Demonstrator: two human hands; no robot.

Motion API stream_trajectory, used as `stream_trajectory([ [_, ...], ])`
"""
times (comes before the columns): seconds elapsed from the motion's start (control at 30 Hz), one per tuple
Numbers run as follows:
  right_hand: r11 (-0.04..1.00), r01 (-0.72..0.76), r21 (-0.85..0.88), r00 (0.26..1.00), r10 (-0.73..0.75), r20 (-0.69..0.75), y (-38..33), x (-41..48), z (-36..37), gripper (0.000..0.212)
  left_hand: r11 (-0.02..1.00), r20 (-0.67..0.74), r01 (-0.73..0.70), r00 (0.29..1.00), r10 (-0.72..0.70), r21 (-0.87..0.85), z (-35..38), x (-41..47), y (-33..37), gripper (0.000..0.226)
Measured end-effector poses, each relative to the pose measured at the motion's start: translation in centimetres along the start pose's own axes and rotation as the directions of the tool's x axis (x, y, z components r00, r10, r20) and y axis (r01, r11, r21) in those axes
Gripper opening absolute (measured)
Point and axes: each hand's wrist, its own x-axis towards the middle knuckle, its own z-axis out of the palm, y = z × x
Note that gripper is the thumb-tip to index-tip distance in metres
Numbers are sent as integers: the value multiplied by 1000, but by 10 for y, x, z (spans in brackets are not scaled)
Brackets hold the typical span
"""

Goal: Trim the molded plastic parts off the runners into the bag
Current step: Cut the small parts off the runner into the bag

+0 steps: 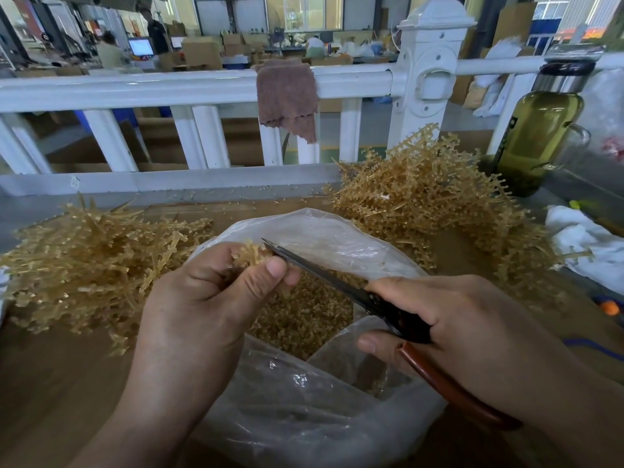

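Your left hand [202,298] is curling tight around a small amber runner [251,255], the thumb pressing it against the fingers, and you are holding it just above the open mouth of the clear plastic bag [320,231]. Your right hand [456,319] is gripping the handles of the scissors [314,270], fingers wrapped around them; the dark blades are lying nearly together and reaching over the bag, their tip touching the runner. Inside the bag a heap of small trimmed parts [304,315] is lying at the bottom. To the left of the bag a flat pile of runners [84,265] is spreading over the brown table [50,383], and behind the bag to the right a taller tangled mound [432,204] is rising. Farther right of the bag a white rag [580,244] is lying crumpled, and a bottle [537,130] of greenish liquid is standing beyond the mound. Behind the bag a white railing [169,86] is crossing, a brown cloth [287,96] hanging over it.
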Motion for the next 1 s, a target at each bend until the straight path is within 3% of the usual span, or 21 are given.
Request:
stream_trajectory([
  [0.47,999,-26,-34,1000,26,10,-5,-1,-3,37,998,-16,54,998,-53,40,3,-2,5,14],
  [0.7,999,-44,-28,996,46,79,-4,0,-3,38,976,-25,107,994,-104,188,0,-1,1,26],
  [0.9,999,-31,14,998,31,53,-1,0,1,38,981,-30,142,990,-139,133,3,-1,6,32],
  [1.0,996,-36,77,999,33,33,1,-1,5,41,984,-46,139,990,-135,108,5,-2,7,21],
])
